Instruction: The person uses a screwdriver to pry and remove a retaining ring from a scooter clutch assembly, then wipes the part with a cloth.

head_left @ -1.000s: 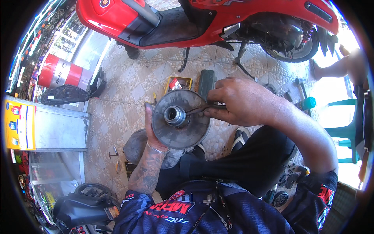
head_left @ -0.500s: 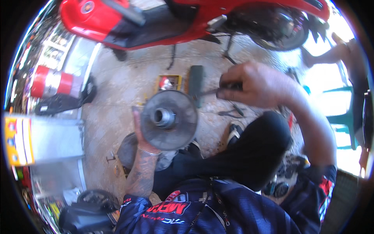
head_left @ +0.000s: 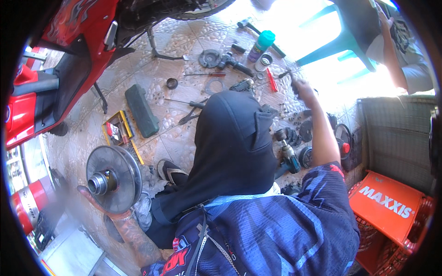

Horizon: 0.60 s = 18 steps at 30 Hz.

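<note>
My left hand (head_left: pixel 100 206) holds a round grey metal pulley disc (head_left: pixel 120 169) from below at the lower left; its steel hub faces left. My right arm stretches past my dark-clothed knee (head_left: pixel 235 138) to the right. There my right hand (head_left: pixel 305 89) is closed around a thin dark hand tool (head_left: pixel 286 73), above parts scattered on the tiled floor. A red-handled tool (head_left: pixel 272 81) and a small metal ring (head_left: pixel 264 62) lie just left of that hand.
A red scooter (head_left: pixel 32 101) stands at the upper left. On the floor lie a dark green case (head_left: pixel 141 110), a yellow parts box (head_left: pixel 117 130), pliers (head_left: pixel 192 116), a teal-capped can (head_left: pixel 261 45) and a power drill (head_left: pixel 290 154). An orange crate (head_left: pixel 391 207) sits right; another person (head_left: pixel 403 50) sits by a green chair (head_left: pixel 322 43).
My right hand left the disc and swung out to the right over the floor tools. The disc and my left hand now sit lower left as my view turned right.
</note>
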### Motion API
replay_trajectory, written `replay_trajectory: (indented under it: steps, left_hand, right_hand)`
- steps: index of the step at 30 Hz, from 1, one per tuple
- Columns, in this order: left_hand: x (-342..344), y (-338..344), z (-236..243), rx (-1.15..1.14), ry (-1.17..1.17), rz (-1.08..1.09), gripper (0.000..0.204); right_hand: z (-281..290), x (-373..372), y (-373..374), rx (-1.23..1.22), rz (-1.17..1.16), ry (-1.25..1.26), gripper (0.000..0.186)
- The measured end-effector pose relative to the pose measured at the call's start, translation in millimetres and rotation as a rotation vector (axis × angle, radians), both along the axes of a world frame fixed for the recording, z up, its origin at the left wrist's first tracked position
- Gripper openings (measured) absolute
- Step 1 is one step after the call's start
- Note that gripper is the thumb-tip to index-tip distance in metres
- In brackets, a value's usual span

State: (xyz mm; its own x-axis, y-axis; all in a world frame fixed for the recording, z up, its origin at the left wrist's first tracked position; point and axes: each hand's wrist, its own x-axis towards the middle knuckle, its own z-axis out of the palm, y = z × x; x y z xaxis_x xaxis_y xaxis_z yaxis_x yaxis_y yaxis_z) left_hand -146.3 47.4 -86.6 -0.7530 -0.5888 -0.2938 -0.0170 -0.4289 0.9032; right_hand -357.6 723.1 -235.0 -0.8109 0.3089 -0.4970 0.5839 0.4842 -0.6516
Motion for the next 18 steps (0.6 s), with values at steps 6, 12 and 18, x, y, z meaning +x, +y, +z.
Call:
replay_trajectory:
  steps: [6, 12, 18]
  left_hand:
    - [-6, -4, -10, -0.123, 0.011, -0.126, 0.080]
    - [-26, 46, 12, -0.223, -0.088, -0.040, 0.084]
    - [-33, 54, 21, 0.098, -0.047, -0.087, 0.097]
  right_hand:
    - [-159, 67, 70, 0.263, -0.074, -0.195, 0.055]
    - [-212, 65, 90, 0.249, -0.051, -0.442, 0.064]
    - [-202, 57, 86, 0.257, 0.025, -0.534, 0.065]
